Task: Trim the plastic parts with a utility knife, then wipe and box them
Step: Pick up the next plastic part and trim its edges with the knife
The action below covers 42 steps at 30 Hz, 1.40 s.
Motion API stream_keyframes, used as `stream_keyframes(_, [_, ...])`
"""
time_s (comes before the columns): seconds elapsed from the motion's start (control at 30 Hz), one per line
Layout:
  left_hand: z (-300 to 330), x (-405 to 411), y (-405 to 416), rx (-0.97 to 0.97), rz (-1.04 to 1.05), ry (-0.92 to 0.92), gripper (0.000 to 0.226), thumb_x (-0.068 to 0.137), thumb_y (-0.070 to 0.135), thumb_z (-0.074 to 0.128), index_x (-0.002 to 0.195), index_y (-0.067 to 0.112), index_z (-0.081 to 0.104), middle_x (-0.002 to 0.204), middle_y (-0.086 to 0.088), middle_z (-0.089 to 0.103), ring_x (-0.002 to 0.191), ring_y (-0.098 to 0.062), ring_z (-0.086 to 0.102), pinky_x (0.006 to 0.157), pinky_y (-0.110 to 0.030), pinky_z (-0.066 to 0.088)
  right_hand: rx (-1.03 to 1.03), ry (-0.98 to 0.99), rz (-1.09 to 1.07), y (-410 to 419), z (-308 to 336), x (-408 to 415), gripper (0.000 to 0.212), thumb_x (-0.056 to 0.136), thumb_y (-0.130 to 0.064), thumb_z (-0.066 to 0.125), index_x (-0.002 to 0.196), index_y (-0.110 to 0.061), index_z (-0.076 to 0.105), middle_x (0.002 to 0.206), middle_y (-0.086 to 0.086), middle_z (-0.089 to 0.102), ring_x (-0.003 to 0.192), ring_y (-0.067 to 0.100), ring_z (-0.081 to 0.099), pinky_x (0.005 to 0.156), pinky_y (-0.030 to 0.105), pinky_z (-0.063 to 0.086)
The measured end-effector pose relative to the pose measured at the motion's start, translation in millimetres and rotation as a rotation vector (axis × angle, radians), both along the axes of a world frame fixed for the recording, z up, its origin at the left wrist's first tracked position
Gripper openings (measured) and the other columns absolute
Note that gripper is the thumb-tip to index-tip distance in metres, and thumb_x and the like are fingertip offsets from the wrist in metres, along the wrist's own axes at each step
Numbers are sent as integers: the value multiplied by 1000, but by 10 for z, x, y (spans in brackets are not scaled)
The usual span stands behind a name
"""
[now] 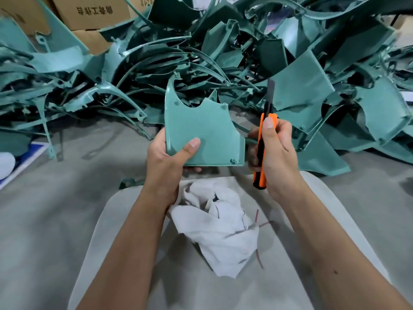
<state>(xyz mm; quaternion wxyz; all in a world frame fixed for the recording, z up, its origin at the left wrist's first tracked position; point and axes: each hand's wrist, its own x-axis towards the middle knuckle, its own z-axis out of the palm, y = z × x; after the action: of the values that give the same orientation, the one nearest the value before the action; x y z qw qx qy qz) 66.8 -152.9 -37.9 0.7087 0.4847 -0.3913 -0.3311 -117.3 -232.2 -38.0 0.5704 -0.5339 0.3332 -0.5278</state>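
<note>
My left hand [169, 157] grips a flat teal plastic part [201, 128] by its lower left corner, thumb on its face, holding it upright in front of me. My right hand [277, 153] grips an orange and black utility knife [261, 151] just right of the part. The blade [270, 90] is extended and points up, apart from the part's right edge. A crumpled white cloth [219, 227] lies on my lap below both hands.
A big heap of teal plastic parts [223, 59] covers the floor ahead and to both sides. Cardboard boxes [93, 14] stand at the back left. Grey floor [44, 220] lies to the left, with a blue and white object [20, 162] at the left edge.
</note>
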Motion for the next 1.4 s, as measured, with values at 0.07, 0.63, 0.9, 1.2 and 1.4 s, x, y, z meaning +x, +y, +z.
stream_keyframes(0.07, [9, 53, 24, 24, -35, 138, 39, 83, 12, 72, 121, 21, 67, 117, -7, 76, 94, -27, 73, 55, -31, 57, -168, 81, -22, 43, -26, -75, 21, 106, -43, 46, 99, -25, 41, 69, -6, 48, 52, 16, 38, 46, 26, 37])
stream_keyframes(0.63, [12, 440, 213, 25, -167, 192, 56, 75, 5, 59, 130, 15, 64, 127, -12, 70, 103, -31, 70, 72, -41, 62, -720, 460, -64, 172, -37, -48, 17, 111, -22, 47, 95, -18, 50, 72, -6, 52, 65, 12, 49, 61, 19, 35])
stream_keyframes(0.9, [34, 715, 390, -14, -395, 206, 53, 79, 6, 38, 121, 6, 70, 96, -12, 75, 76, -25, 74, 64, -27, 60, -675, 396, -103, 208, -85, -39, 22, 112, -18, 45, 91, -13, 49, 69, 3, 53, 60, 18, 48, 55, 25, 36])
stream_keyframes(1.2, [89, 813, 445, -227, -487, 613, 27, 82, 9, 74, 95, 0, 52, 59, -9, 56, 37, -14, 37, 33, -21, 27, -635, 381, -87, 232, -76, -27, 24, 112, -23, 43, 89, -29, 45, 66, 3, 56, 58, 20, 51, 54, 36, 40])
stream_keyframes(1.4, [-2, 784, 357, -266, -641, 968, 30, 99, 29, 34, 99, 4, 50, 61, -15, 53, 39, -9, 24, 38, -18, 16, -603, 369, -86, 230, -82, -23, 25, 112, -24, 43, 88, -29, 45, 66, 5, 55, 57, 23, 50, 54, 42, 40])
